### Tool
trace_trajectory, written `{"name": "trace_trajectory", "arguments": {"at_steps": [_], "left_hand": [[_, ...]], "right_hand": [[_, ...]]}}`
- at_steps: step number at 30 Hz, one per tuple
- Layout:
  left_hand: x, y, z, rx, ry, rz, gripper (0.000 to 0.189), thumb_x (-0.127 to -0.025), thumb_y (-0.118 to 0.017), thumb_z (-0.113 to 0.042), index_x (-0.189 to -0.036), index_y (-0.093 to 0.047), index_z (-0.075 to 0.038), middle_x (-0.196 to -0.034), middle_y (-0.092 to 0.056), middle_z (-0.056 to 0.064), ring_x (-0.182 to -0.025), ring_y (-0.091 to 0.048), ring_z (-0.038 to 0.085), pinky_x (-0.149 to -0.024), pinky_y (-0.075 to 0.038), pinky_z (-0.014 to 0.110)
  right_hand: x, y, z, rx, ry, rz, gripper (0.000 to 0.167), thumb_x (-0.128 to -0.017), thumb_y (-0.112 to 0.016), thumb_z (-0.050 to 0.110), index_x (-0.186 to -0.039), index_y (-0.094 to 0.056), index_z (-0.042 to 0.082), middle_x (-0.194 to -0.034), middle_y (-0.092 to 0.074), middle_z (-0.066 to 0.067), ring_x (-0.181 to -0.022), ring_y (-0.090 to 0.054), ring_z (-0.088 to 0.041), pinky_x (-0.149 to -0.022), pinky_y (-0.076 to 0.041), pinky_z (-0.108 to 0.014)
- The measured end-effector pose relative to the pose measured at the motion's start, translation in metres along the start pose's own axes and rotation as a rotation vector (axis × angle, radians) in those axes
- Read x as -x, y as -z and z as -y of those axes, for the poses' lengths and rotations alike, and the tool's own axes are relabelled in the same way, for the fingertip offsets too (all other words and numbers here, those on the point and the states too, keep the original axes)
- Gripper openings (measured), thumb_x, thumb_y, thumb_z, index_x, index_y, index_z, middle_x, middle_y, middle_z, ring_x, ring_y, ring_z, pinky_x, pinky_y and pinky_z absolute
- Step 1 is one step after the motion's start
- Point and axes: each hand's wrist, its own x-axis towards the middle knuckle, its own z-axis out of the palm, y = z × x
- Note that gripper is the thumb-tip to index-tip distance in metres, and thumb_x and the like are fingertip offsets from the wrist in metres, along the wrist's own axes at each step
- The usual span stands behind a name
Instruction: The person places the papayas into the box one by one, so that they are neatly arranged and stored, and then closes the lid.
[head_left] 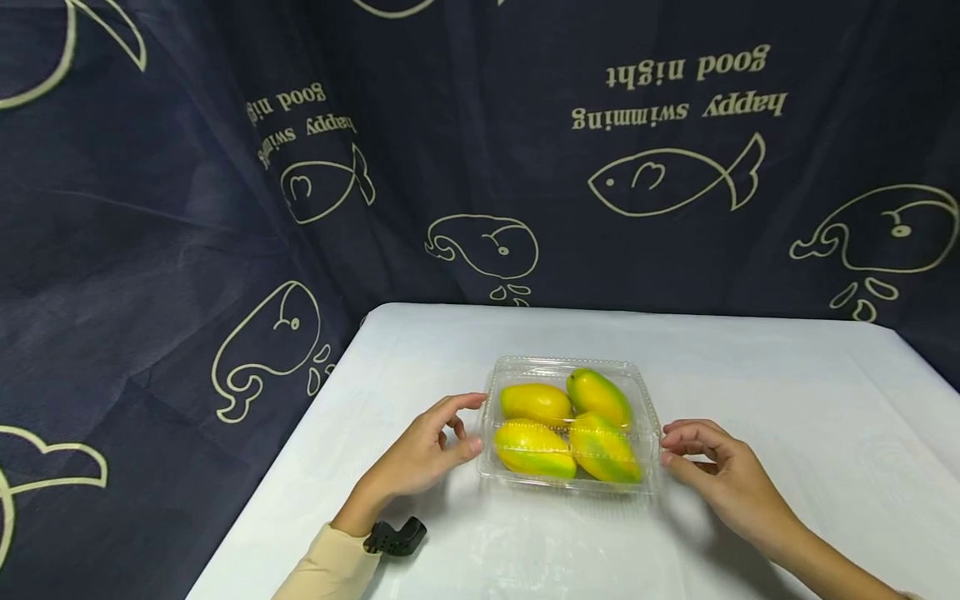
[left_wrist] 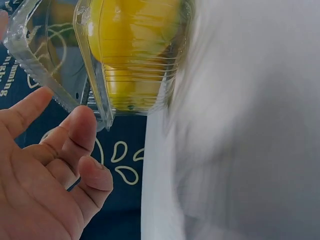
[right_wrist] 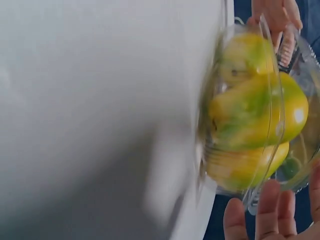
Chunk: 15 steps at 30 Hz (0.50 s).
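A clear plastic clamshell box point(head_left: 566, 485) sits on the white table with several yellow-green mangoes point(head_left: 536, 404) inside. Its lid point(left_wrist: 37, 65) stands at an angle to the base in the left wrist view, leaving a gap along the side. At the box's left side is my left hand point(head_left: 423, 454), thumb and forefinger spread, with fingertips at the lid's edge and near the base rim point(left_wrist: 97, 95). My right hand point(head_left: 731, 483) is at the opposite side, its loosely bent fingertips at the rim point(right_wrist: 257, 192). Neither hand's fingers wrap round the box.
A white cloth covers the table point(head_left: 787, 375). Dark blue curtains point(head_left: 465, 125) with fish and whale prints hang behind it and along its left side. A black band point(head_left: 397, 537) is on my left wrist, over a beige sleeve point(head_left: 330, 567).
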Motion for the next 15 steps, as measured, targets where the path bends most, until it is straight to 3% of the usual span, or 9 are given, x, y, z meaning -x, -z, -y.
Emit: {"name": "trace_trajectory", "arguments": {"at_steps": [4,10,15], "left_hand": [[-0.0006,0.0003,0.0004,-0.007,0.011,0.022,0.058,-0.096,-0.069,-0.037,-0.148,-0.046,-0.029,-0.139,-0.055,-0.006,-0.093,-0.058,0.011,-0.069,-0.049,0.028],[-0.0021,0.0013,0.0030,-0.006,0.015,0.066,0.055,-0.098,-0.065,-0.036,-0.149,-0.045,-0.027,-0.130,-0.059,-0.003,-0.094,-0.058,0.013,-0.072,-0.049,0.029],[-0.0015,0.0016,0.0025,-0.014,0.086,0.120,0.058,-0.095,-0.068,-0.037,-0.148,-0.045,-0.029,-0.120,-0.060,-0.006,-0.094,-0.058,0.013,-0.067,-0.049,0.024]], "right_hand": [[0.0035,-0.0028,0.0004,0.011,-0.063,0.002,0.017,-0.094,-0.072,0.024,-0.108,-0.068,0.014,-0.119,-0.060,0.014,-0.097,-0.060,0.002,-0.079,-0.052,-0.020],[0.0080,-0.0038,0.0000,0.000,-0.071,0.010,0.019,-0.094,-0.072,0.025,-0.108,-0.067,0.014,-0.118,-0.061,0.013,-0.097,-0.064,0.000,-0.079,-0.054,-0.022],[0.0109,-0.0022,-0.0005,-0.100,-0.144,0.068,0.029,-0.094,-0.072,0.026,-0.116,-0.065,0.008,-0.120,-0.062,0.009,-0.095,-0.068,-0.005,-0.078,-0.058,-0.027]]}}
